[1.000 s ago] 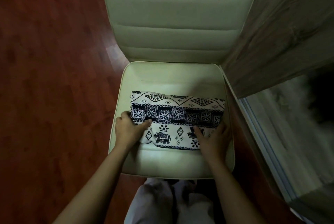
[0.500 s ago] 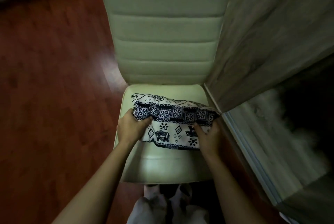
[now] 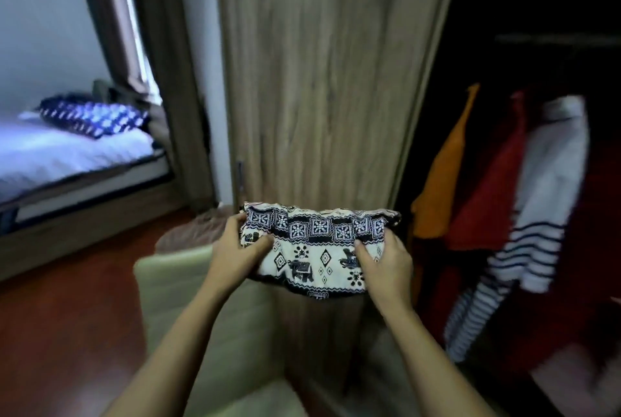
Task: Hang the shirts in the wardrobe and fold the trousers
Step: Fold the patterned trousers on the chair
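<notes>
The folded patterned trousers [image 3: 316,248] were held in the air in front of the wooden wardrobe door [image 3: 319,80], above the back of a cream chair [image 3: 188,299]. Their left end was gripped by the left hand [image 3: 235,248] and their right end by the right hand [image 3: 386,258], thumbs laid on top and fingers curled beneath the cloth. To the right, inside the open wardrobe [image 3: 537,30], an orange shirt [image 3: 443,181], a red shirt [image 3: 487,188] and a striped shirt [image 3: 544,215] were seen hanging side by side. Far left, a bed [image 3: 67,154] with a dark patterned pillow [image 3: 90,114] was visible beyond the reddish wooden floor [image 3: 67,332].
</notes>
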{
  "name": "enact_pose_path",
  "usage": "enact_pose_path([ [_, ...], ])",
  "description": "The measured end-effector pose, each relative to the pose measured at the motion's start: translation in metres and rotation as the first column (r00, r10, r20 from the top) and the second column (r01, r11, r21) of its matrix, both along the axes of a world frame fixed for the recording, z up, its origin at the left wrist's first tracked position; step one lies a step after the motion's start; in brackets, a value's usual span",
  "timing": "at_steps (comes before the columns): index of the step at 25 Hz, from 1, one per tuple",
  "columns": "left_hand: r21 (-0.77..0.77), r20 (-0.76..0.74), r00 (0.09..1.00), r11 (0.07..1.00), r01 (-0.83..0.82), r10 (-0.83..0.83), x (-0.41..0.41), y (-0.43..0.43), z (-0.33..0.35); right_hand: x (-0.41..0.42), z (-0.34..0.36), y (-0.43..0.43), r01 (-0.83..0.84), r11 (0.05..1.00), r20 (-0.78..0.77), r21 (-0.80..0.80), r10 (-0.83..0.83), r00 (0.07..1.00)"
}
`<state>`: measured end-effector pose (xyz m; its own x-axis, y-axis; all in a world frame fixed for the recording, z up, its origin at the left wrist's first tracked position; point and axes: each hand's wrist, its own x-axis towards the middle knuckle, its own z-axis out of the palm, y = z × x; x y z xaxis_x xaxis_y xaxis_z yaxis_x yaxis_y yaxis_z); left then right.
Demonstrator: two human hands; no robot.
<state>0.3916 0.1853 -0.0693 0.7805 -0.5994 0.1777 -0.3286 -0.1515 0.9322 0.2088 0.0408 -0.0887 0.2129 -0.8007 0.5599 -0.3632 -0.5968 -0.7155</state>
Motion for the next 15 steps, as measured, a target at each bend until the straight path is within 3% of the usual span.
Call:
enact_pose_path([
  [6,-0.282,0.287,0.952,0.94,0.191,-0.107,-0.053,-0.061,0.16,-0.092,0.163,-0.037,0.234,0.917,0.21,-0.324,-0.172,0.963],
  [15,-0.465,0.484,0.829,0.721,0.514,-0.279,-0.189,-0.155,0.297,-0.266,0.295,-0.062,0.561,0.649,0.294,-0.514,-0.482,0.826],
])
